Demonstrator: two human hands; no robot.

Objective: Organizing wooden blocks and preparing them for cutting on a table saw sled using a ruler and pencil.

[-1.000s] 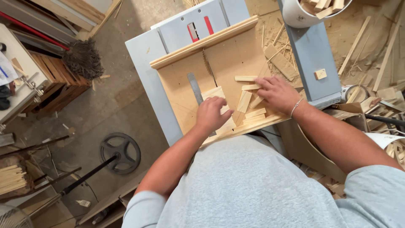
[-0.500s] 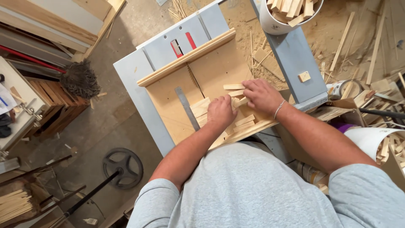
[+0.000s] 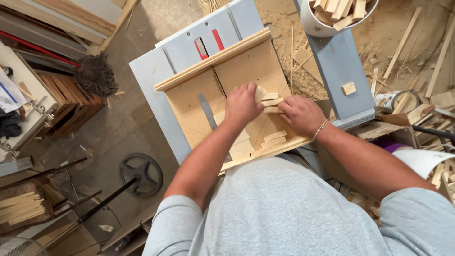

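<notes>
My left hand [image 3: 242, 105] pressed flat on small wood strips [image 3: 271, 103] at middle of crosscut sled [image 3: 189, 102] on table saw surface [image 3: 151, 71]. My right hand [image 3: 301, 114] pinched strip ends, just beside. Judged best: keep strips square, fingers away from blade slot [image 3: 219, 87]. Cut pieces [image 3: 275, 137] lay near edge; bucket of offcuts [image 3: 339, 14] far right.

This is a wood workshop: a big grey metal saw table [image 3: 163, 80] in the middle, wood scraps and yellow sawdust [image 3: 403, 57] at the upper right.
</notes>
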